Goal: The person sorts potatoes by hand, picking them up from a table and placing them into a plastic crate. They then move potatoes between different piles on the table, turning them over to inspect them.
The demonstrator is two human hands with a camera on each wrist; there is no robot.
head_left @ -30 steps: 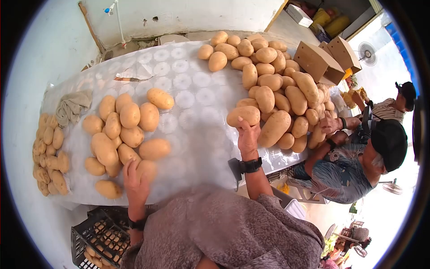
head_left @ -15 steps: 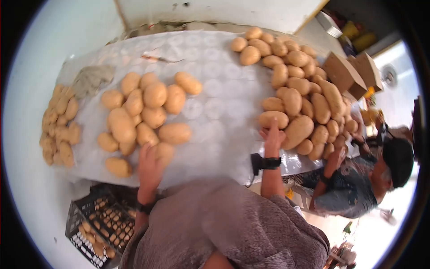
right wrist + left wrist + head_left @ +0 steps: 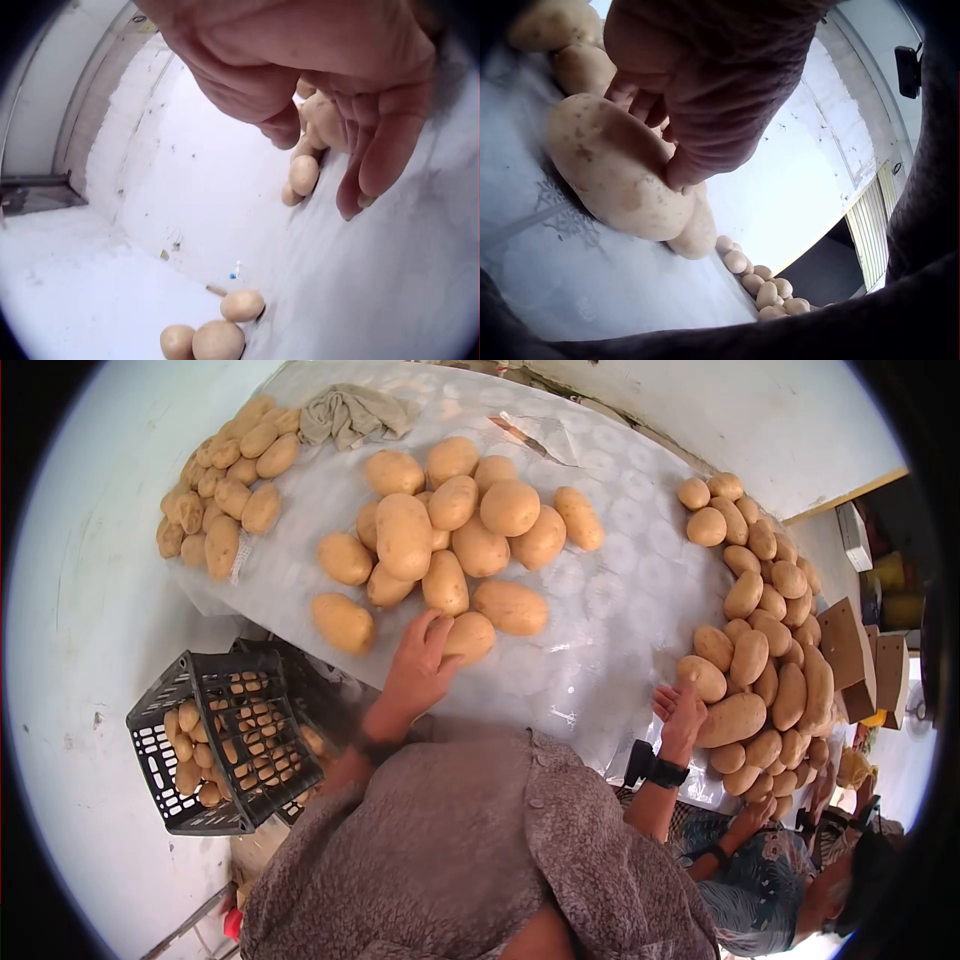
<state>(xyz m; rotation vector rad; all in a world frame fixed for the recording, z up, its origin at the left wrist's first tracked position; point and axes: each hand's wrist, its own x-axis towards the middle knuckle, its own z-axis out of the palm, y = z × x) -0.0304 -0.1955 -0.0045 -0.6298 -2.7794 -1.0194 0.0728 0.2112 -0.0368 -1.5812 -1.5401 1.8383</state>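
My left hand (image 3: 418,665) is at the near edge of a loose group of potatoes in the middle of the table. Its thumb and fingers grip one pale brown potato (image 3: 468,638), which lies close to the plastic cover. In the left wrist view this potato (image 3: 622,176) shows dark specks, with the thumb against its side. My right hand (image 3: 683,710) holds nothing. It is beside the large heap at the right, its thumb near an oval potato (image 3: 702,678). The right wrist view shows its fingers (image 3: 390,150) relaxed and slightly bent, apart from the potatoes.
A smaller potato pile (image 3: 225,490) and a grey cloth (image 3: 358,415) lie at the far left. A knife-like tool (image 3: 525,437) lies at the back. Black crates (image 3: 190,705) with potatoes stand below. Another person's hand (image 3: 750,818) is at the right heap, near cardboard boxes (image 3: 848,660).
The head view has turned left, bringing the crates further into sight. My right hand has let go of a potato at the heap's edge. The left hand stays at the same potato.
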